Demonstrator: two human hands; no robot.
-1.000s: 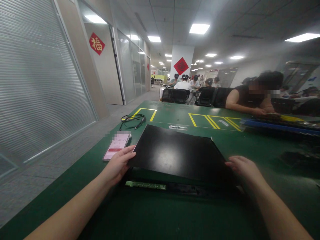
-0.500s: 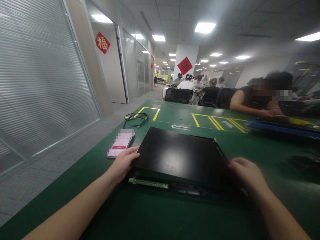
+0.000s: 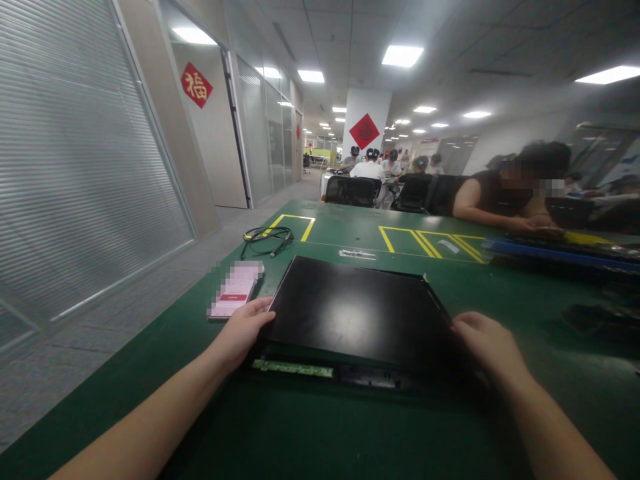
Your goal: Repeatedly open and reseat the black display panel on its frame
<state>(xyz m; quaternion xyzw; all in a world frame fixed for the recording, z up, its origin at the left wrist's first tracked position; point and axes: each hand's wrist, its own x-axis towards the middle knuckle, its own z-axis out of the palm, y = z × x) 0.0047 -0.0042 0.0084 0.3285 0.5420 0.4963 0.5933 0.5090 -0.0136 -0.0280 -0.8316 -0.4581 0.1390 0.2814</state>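
A flat black panel (image 3: pixel 350 310) lies on the green table (image 3: pixel 320 427) in front of me, over a dark base whose near edge shows a green circuit strip (image 3: pixel 293 368). My left hand (image 3: pixel 243 330) grips the panel's near left corner, thumb on top. At the near right corner, my right hand (image 3: pixel 487 343) holds the panel's edge with fingers curled.
A phone with a pink screen (image 3: pixel 235 293) lies left of the panel. A coiled black cable (image 3: pixel 265 239) sits further back by yellow floor-tape markings (image 3: pixel 430 241). A person (image 3: pixel 505 193) leans on the table at right, behind a blue tray (image 3: pixel 560 255). Dark chairs (image 3: pixel 350 192) stand beyond.
The black panel has come down from a tilted, raised position to lie nearly flat on the base. Both hands stayed at its near corners.
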